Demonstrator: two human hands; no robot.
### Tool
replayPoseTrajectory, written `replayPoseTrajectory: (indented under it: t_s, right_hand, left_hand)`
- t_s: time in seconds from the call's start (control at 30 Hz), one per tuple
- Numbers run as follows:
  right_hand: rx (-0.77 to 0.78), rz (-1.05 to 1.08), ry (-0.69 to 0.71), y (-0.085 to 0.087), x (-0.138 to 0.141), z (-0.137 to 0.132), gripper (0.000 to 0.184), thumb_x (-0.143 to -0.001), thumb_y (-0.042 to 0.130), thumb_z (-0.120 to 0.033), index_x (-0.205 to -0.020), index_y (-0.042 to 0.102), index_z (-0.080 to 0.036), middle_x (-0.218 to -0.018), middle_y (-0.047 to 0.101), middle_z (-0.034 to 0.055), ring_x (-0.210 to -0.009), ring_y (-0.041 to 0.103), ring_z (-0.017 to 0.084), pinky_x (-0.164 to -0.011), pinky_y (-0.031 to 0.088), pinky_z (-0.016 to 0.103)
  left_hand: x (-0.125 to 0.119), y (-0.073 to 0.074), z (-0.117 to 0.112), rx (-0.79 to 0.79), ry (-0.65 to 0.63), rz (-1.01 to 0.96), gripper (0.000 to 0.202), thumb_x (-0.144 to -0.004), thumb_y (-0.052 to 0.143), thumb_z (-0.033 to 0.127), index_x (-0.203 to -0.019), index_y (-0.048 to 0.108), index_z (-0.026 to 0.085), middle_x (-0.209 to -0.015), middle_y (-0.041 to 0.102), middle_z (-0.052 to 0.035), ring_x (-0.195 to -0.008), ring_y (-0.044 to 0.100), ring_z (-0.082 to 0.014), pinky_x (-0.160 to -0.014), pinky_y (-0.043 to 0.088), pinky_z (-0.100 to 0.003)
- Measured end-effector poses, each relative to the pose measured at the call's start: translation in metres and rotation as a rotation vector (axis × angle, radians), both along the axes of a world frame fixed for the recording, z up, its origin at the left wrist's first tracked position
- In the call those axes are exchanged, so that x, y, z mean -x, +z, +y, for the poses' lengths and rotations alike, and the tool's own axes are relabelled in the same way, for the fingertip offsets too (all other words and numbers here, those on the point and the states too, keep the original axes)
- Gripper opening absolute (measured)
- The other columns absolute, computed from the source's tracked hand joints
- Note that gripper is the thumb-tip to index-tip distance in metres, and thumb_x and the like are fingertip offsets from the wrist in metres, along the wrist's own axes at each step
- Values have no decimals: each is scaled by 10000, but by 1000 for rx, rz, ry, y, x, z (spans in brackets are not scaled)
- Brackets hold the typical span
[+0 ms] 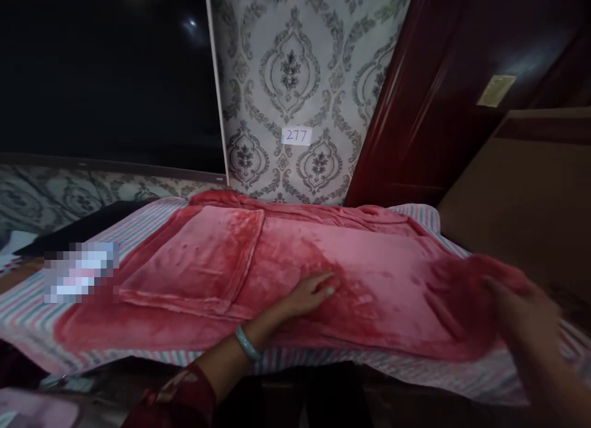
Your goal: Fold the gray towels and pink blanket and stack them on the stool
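Note:
A pink and red plush blanket [388, 292] is spread in a long strip, with its left end folded over in a flat panel [198, 255]. My left hand [310, 294], a pale green bangle on its wrist, rests on the middle of the blanket with fingers stretched out and apart. At the far right, my right hand [530, 314] is closed on the blanket's right end, which is raised and bunched there. Motion blurs this hand, and some of its fingers are hidden.
A striped cloth [28, 323] covers the table under the blanket. A pixelated rectangular item [80, 273] lies on the left. Behind are a large dark screen [106, 77], patterned wallpaper with a "277" label [296, 135], and a dark red door [443, 77]. A cardboard box [530, 188] stands at right.

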State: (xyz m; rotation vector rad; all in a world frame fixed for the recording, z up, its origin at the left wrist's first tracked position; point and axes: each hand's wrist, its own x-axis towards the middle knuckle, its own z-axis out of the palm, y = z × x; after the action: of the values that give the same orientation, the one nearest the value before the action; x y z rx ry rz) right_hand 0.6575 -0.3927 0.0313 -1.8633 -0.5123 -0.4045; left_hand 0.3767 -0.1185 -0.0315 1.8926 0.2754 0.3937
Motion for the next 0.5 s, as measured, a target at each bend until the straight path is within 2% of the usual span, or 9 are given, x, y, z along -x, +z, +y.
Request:
replayPoseTrajectory:
  t_s: [0.07, 0.13, 0.17, 0.23, 0.33, 0.43, 0.5]
  right_hand:
    - [122, 46, 4, 23, 28, 53, 117, -673, 682, -348, -678, 628, -245, -598, 595, 59, -533, 512, 195, -558, 390, 364]
    - [171, -63, 184, 35, 64, 103, 154, -686, 646, -298, -807, 651, -204, -718, 662, 62, -617, 565, 193, -615, 421, 329]
    - [222, -119, 273, 34, 83, 123, 173, -702, 624, -275, -849, 656, -190, -756, 681, 64, -643, 581, 192, -632, 425, 314]
    - [346, -204, 398, 22, 122, 152, 190, -749, 568, -233, -907, 662, -184, -792, 699, 58, -663, 600, 189, -636, 412, 290]
    - [545, -284, 557, -15, 173, 168, 284, -753, 541, -153, -1003, 672, -185, -882, 728, 72, -781, 651, 212, -701, 433, 286]
    - [625, -269, 635, -49, 202, 168, 381, -731, 531, -85, -1070, 664, -199, -974, 735, 75, -909, 664, 225, -778, 455, 291]
    - [612, -246, 641, -64, 209, 165, 400, -717, 519, -51, -1057, 658, -209, -1020, 724, 71, -960, 656, 222, -817, 462, 295]
  left_hand:
    - [5, -2, 13, 422, 99, -112, 513, -857, 667, 448, -1308, 639, 206, -1482, 549, -131, -1395, 463, -303, -1221, 250, -481]
    - [10, -4, 30, 755, 153, -146, 480, -832, 704, 445, -1232, 651, 185, -1413, 595, -156, -1316, 538, -308, -1179, 314, -498]
    - [12, -5, 38, 872, 167, -146, 439, -828, 707, 429, -1184, 654, 176, -1364, 620, -165, -1266, 576, -308, -1154, 344, -508]
    - [18, -9, 53, 1023, 185, -150, 323, -832, 697, 367, -1081, 648, 168, -1248, 665, -167, -1161, 638, -296, -1098, 403, -513]
    - [24, -15, 63, 1165, 207, -206, 138, -831, 675, 252, -935, 627, 175, -1090, 708, -131, -996, 693, -253, -1004, 480, -454]
    - [27, -17, 60, 1165, 190, -222, 45, -850, 635, 216, -867, 615, 179, -1042, 728, -121, -886, 705, -225, -898, 526, -390]
    - [26, -15, 56, 1143, 188, -212, 42, -858, 620, 221, -848, 617, 180, -1023, 740, -120, -859, 708, -217, -845, 541, -361]
